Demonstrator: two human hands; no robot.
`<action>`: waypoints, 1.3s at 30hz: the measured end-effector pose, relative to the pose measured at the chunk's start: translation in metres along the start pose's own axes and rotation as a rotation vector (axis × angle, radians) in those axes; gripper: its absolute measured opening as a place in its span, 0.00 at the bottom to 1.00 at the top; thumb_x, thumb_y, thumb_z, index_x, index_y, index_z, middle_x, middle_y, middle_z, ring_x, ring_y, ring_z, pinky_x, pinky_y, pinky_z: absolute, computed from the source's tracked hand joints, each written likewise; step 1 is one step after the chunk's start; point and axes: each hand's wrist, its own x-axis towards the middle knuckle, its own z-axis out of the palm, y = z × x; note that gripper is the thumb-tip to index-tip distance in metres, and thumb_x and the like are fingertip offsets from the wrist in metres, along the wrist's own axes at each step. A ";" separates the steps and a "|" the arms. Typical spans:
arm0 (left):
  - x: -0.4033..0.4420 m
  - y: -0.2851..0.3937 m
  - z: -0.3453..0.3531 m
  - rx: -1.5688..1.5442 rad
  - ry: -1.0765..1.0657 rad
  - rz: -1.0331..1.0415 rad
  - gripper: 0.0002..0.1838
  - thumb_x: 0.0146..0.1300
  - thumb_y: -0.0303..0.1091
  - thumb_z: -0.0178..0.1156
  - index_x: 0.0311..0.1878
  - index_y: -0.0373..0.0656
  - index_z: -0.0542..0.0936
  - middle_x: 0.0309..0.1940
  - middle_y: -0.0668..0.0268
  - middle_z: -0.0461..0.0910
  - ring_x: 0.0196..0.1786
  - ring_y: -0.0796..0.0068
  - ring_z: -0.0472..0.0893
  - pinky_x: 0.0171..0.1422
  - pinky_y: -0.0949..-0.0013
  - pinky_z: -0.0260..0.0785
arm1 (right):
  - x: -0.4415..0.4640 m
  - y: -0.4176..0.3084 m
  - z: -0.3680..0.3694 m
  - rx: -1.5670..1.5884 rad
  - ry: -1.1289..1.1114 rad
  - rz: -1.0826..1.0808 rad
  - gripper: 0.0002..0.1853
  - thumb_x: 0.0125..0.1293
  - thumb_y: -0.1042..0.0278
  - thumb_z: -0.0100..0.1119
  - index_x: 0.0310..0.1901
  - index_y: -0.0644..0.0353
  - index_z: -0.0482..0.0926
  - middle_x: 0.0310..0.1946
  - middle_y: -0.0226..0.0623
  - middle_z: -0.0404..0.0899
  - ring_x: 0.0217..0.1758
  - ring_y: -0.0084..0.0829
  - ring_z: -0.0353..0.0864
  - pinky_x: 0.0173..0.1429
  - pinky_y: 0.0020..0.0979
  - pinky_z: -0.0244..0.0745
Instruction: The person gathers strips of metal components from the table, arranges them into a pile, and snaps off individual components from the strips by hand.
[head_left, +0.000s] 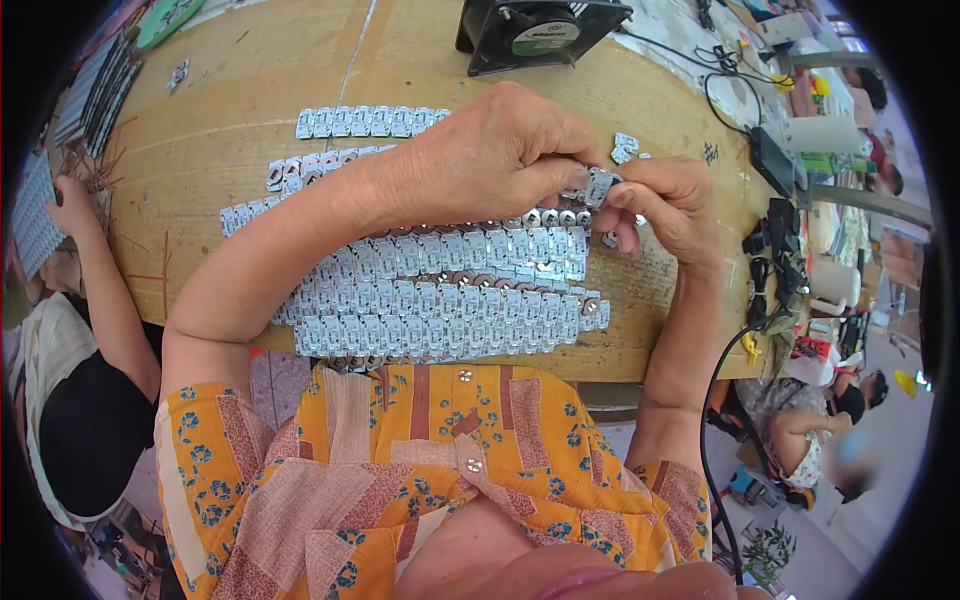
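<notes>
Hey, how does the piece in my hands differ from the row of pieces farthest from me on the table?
The held piece is gripped between your left hand and right hand, while the far row lies on the table. The held piece shows as one short, partly covered bit; the far row shows several units side by side. Both are pale with dark markings.

A hand could pass along the bench [405, 82] between the black fan [545, 32] and the pale strips [430, 332]. The left forearm [300, 238] slants across the strips; black gear [775, 240] crowds the right edge.
</notes>
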 end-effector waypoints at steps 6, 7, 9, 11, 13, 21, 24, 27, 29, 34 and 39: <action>0.001 0.007 -0.001 0.006 0.048 -0.123 0.07 0.70 0.29 0.62 0.43 0.34 0.83 0.27 0.66 0.82 0.29 0.82 0.82 0.31 0.74 0.73 | 0.004 -0.014 0.017 -0.147 0.177 -0.054 0.10 0.72 0.68 0.64 0.33 0.64 0.84 0.20 0.27 0.79 0.18 0.13 0.73 0.21 0.18 0.65; 0.000 0.004 0.000 0.026 0.052 -0.152 0.08 0.71 0.30 0.62 0.42 0.34 0.83 0.26 0.67 0.82 0.28 0.83 0.82 0.29 0.75 0.72 | 0.005 -0.012 0.020 -0.173 0.203 -0.098 0.11 0.72 0.68 0.64 0.32 0.63 0.84 0.20 0.27 0.79 0.18 0.13 0.73 0.21 0.18 0.64; 0.001 0.002 -0.001 -0.126 0.018 -0.223 0.09 0.73 0.33 0.62 0.41 0.36 0.83 0.26 0.68 0.82 0.26 0.85 0.81 0.27 0.77 0.70 | 0.003 -0.013 0.019 -0.110 0.205 -0.097 0.12 0.73 0.66 0.64 0.31 0.63 0.83 0.21 0.28 0.79 0.17 0.13 0.71 0.21 0.18 0.62; 0.002 0.003 -0.003 -0.477 -0.056 -0.311 0.10 0.74 0.35 0.61 0.41 0.38 0.83 0.26 0.69 0.82 0.25 0.88 0.80 0.25 0.81 0.68 | -0.001 -0.018 0.015 0.072 0.148 0.003 0.14 0.73 0.64 0.63 0.32 0.64 0.82 0.21 0.29 0.78 0.16 0.13 0.69 0.20 0.17 0.60; 0.002 0.009 -0.006 -0.575 -0.049 -0.321 0.10 0.75 0.36 0.61 0.41 0.39 0.83 0.27 0.70 0.82 0.24 0.90 0.80 0.24 0.83 0.66 | 0.005 -0.006 0.020 0.585 0.062 0.020 0.14 0.75 0.62 0.61 0.34 0.64 0.81 0.22 0.30 0.78 0.15 0.14 0.68 0.19 0.18 0.58; 0.002 -0.014 0.009 0.127 0.306 0.118 0.06 0.68 0.23 0.63 0.46 0.33 0.82 0.32 0.64 0.84 0.32 0.74 0.85 0.35 0.69 0.77 | 0.013 -0.004 0.028 0.374 0.332 -0.039 0.14 0.77 0.62 0.58 0.35 0.63 0.81 0.22 0.28 0.78 0.16 0.14 0.69 0.19 0.17 0.59; 0.003 -0.013 0.010 0.324 0.357 0.295 0.06 0.64 0.20 0.63 0.45 0.35 0.82 0.31 0.60 0.83 0.31 0.67 0.84 0.34 0.67 0.75 | 0.009 -0.011 0.032 0.103 0.413 -0.010 0.13 0.76 0.63 0.59 0.33 0.61 0.82 0.21 0.25 0.78 0.18 0.12 0.70 0.20 0.17 0.60; -0.001 -0.013 0.014 0.444 0.359 0.293 0.07 0.62 0.19 0.64 0.43 0.36 0.82 0.30 0.57 0.81 0.31 0.60 0.83 0.35 0.64 0.74 | 0.010 -0.009 0.034 0.048 0.371 -0.057 0.12 0.75 0.65 0.60 0.33 0.60 0.83 0.20 0.23 0.78 0.17 0.10 0.69 0.20 0.16 0.59; 0.000 -0.017 0.016 0.411 0.392 0.268 0.07 0.61 0.19 0.64 0.43 0.36 0.81 0.29 0.57 0.81 0.30 0.60 0.83 0.34 0.63 0.74 | 0.013 -0.004 0.031 0.135 0.361 -0.004 0.12 0.75 0.64 0.60 0.33 0.60 0.83 0.20 0.23 0.78 0.17 0.10 0.69 0.20 0.16 0.58; 0.002 -0.015 0.013 0.355 0.365 0.255 0.07 0.61 0.20 0.64 0.42 0.36 0.81 0.28 0.57 0.80 0.29 0.60 0.82 0.33 0.63 0.73 | 0.014 -0.001 0.031 0.282 0.333 0.061 0.13 0.75 0.64 0.60 0.33 0.59 0.83 0.19 0.23 0.77 0.17 0.10 0.68 0.18 0.16 0.56; -0.001 -0.022 0.013 0.285 0.282 0.194 0.07 0.62 0.21 0.64 0.44 0.37 0.82 0.25 0.58 0.80 0.26 0.60 0.82 0.31 0.63 0.73 | 0.015 0.001 0.021 0.309 0.270 0.147 0.14 0.76 0.64 0.58 0.33 0.61 0.83 0.20 0.23 0.78 0.19 0.12 0.70 0.21 0.16 0.60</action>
